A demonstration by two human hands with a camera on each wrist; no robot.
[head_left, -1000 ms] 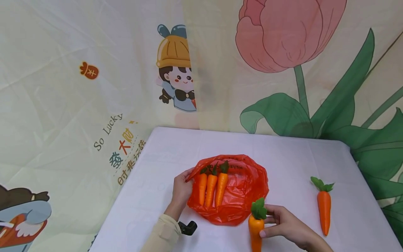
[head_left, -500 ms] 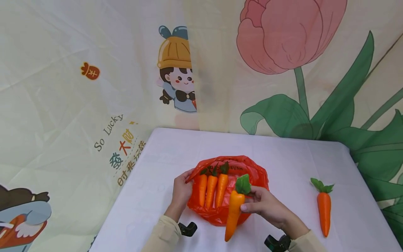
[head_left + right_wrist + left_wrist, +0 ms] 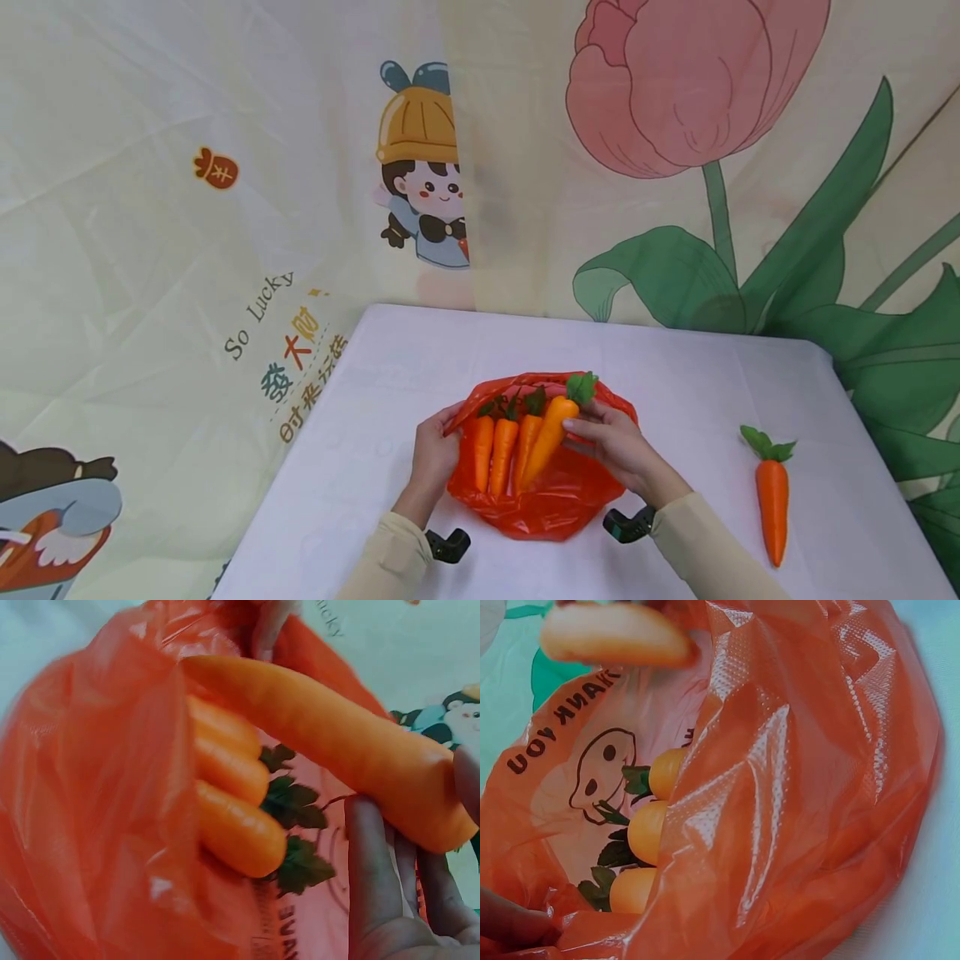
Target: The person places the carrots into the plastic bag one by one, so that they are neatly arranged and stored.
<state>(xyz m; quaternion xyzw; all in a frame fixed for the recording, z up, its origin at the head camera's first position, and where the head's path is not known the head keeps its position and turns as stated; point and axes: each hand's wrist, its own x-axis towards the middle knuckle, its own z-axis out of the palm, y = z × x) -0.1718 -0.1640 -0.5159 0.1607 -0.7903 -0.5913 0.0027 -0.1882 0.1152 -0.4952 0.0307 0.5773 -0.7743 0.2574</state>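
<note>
A leafy orange carrot (image 3: 547,440) slants over the red bag (image 3: 558,504).

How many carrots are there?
5: three carrots inside the red bag, a fourth carrot in the right hand, a fifth carrot on the table. The bag may hide more.

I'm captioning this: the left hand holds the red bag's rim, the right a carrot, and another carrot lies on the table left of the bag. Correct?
Only the side is wrong: in the head view, the loose carrot lies right of the bag.
</note>
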